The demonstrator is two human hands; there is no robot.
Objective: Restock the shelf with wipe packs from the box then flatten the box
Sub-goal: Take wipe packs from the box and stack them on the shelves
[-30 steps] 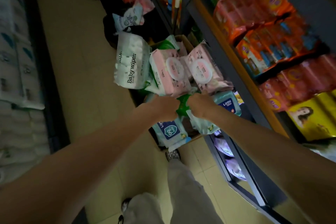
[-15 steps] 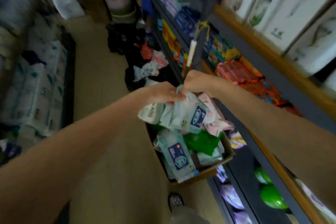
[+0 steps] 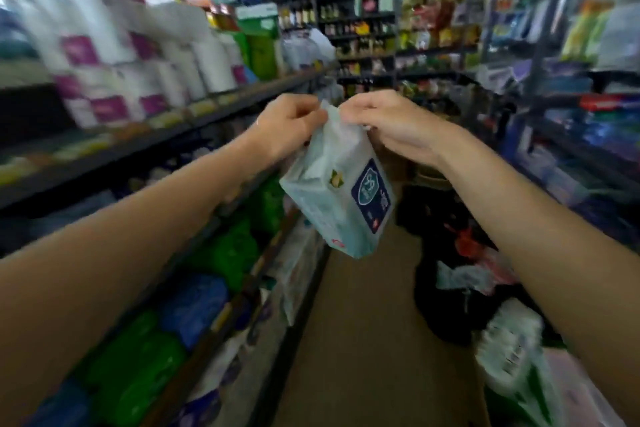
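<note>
A pale green wipe pack (image 3: 337,198) with a dark blue shield label hangs in the air over the aisle, at chest height. My left hand (image 3: 287,125) pinches its top edge from the left. My right hand (image 3: 391,121) pinches the same top edge from the right. The pack dangles below both hands, tilted, label facing right. At the lower right edge, white and green wipe packs (image 3: 512,357) show, blurred. The box itself is not visible.
A shelf unit (image 3: 214,114) on the left holds white and purple rolls above, green and blue packs (image 3: 173,315) below. Black bags and clutter (image 3: 457,270) lie on the tan floor (image 3: 363,340) at right. More stocked shelves line the right side and the aisle's far end.
Both hands lifted a wipe pack out of the box and raised it. The view swung up and left from the box to the left shelving and aisle.
</note>
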